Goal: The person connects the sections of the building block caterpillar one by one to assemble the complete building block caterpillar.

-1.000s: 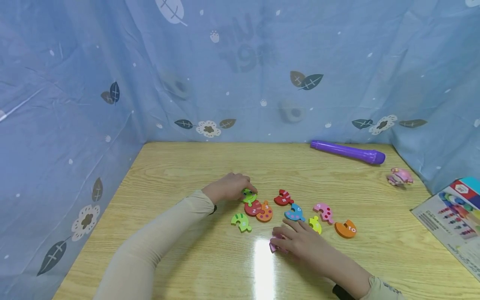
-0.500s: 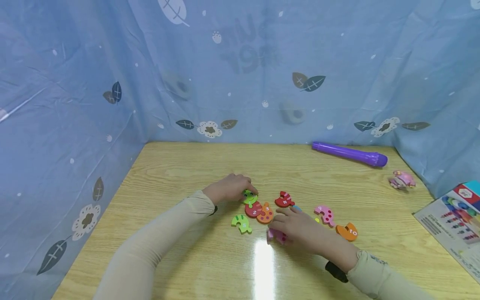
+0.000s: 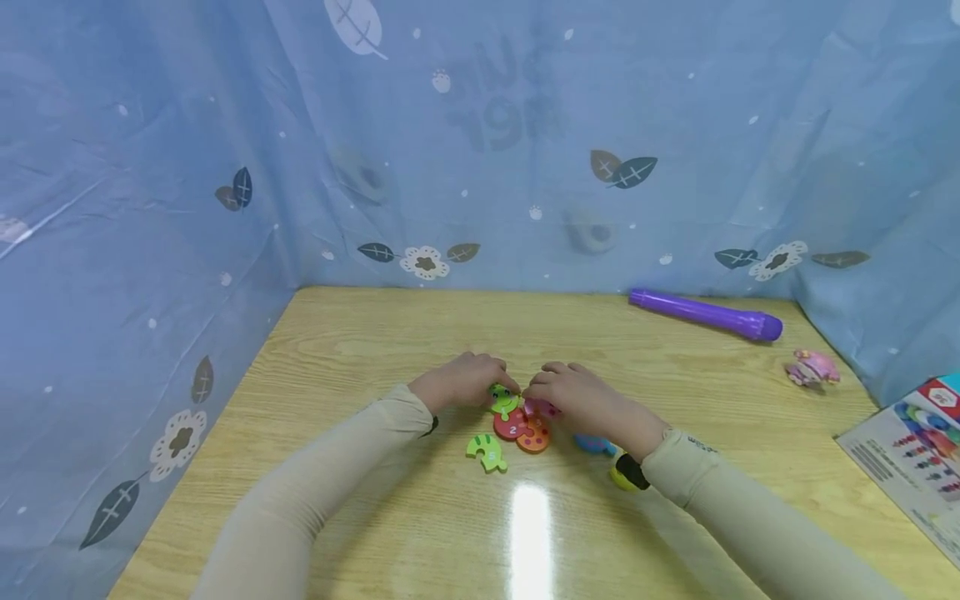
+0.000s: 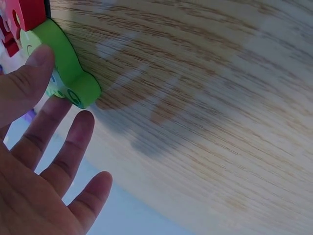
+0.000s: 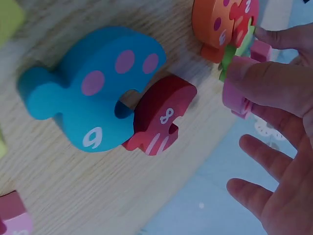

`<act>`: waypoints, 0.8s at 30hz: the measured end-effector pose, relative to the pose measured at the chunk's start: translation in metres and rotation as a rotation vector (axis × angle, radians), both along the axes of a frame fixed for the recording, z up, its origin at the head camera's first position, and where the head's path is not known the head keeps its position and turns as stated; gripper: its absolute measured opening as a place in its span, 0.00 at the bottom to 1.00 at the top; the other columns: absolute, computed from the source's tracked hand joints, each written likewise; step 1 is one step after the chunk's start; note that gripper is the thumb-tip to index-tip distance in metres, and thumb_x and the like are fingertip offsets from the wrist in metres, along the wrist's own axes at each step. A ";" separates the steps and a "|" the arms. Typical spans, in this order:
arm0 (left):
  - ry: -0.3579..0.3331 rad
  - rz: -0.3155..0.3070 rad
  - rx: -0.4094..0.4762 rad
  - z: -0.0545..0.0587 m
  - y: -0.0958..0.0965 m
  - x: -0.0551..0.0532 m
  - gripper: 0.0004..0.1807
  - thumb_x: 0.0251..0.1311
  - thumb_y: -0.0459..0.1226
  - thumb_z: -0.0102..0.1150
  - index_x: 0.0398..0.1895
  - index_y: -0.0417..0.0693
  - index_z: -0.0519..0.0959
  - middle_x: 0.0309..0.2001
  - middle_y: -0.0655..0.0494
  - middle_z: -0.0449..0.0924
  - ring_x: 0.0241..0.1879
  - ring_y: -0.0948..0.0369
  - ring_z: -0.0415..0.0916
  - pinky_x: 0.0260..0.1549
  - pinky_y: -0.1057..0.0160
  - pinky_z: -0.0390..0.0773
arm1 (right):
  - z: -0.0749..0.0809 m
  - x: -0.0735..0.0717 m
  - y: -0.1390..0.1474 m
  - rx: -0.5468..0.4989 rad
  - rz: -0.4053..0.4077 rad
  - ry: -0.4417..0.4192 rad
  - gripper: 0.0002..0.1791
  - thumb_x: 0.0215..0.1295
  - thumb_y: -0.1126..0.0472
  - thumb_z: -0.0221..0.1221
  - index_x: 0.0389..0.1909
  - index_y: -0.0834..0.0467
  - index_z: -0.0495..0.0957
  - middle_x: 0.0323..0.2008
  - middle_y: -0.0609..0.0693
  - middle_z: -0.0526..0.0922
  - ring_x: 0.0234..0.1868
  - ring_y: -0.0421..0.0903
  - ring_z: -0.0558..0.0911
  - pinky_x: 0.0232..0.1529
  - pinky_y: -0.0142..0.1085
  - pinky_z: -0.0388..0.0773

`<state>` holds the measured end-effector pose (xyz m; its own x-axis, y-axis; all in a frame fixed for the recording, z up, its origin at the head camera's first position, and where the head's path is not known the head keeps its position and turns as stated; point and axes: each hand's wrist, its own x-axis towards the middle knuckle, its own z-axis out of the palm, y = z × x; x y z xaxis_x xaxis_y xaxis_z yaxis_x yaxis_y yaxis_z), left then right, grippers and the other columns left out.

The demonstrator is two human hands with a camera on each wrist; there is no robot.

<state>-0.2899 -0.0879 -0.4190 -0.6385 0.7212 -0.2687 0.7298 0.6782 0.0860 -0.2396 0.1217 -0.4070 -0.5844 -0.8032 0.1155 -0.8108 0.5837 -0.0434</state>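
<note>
My left hand pinches a green smiling-face puzzle piece between thumb and a finger; its other fingers spread loosely. That piece joins a red piece marked 2, which links to an orange piece marked 3. A pink puzzle piece is pinched by the thumb and fingers of my right hand, just above and beside this chain. Whether it touches the chain is unclear. Nearer me lies a green piece marked 5. In the right wrist view, a blue piece lies against a red piece marked 8.
A yellow piece shows partly beneath my right wrist, and another pink piece at the right wrist view's corner. Farther right are a purple toy microphone, a small pink figure and a printed box. Blue curtain encloses the table.
My right hand has carried the pink piece up and leftward to the chain, its forearm now covering several pieces. The left hand stays at the green face piece.
</note>
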 end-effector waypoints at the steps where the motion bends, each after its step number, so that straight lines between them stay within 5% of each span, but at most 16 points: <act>1: -0.003 -0.001 0.002 0.000 0.000 0.000 0.26 0.55 0.35 0.62 0.57 0.67 0.75 0.52 0.58 0.74 0.55 0.55 0.69 0.47 0.51 0.70 | -0.001 -0.001 -0.001 0.010 -0.005 -0.006 0.13 0.52 0.65 0.66 0.39 0.50 0.80 0.39 0.45 0.80 0.44 0.48 0.75 0.42 0.47 0.74; 16: -0.009 0.013 -0.010 -0.001 0.001 0.000 0.26 0.54 0.38 0.64 0.57 0.69 0.74 0.53 0.57 0.72 0.54 0.56 0.69 0.45 0.55 0.70 | -0.009 -0.004 -0.004 0.097 -0.078 -0.086 0.15 0.54 0.61 0.65 0.44 0.53 0.79 0.41 0.48 0.77 0.45 0.50 0.76 0.46 0.51 0.73; 24: -0.009 0.022 -0.008 0.002 0.000 0.002 0.27 0.54 0.37 0.63 0.58 0.69 0.74 0.50 0.57 0.73 0.49 0.58 0.71 0.41 0.57 0.70 | -0.011 -0.007 -0.009 0.061 -0.067 -0.176 0.18 0.53 0.64 0.65 0.46 0.56 0.77 0.39 0.46 0.73 0.30 0.39 0.74 0.32 0.34 0.75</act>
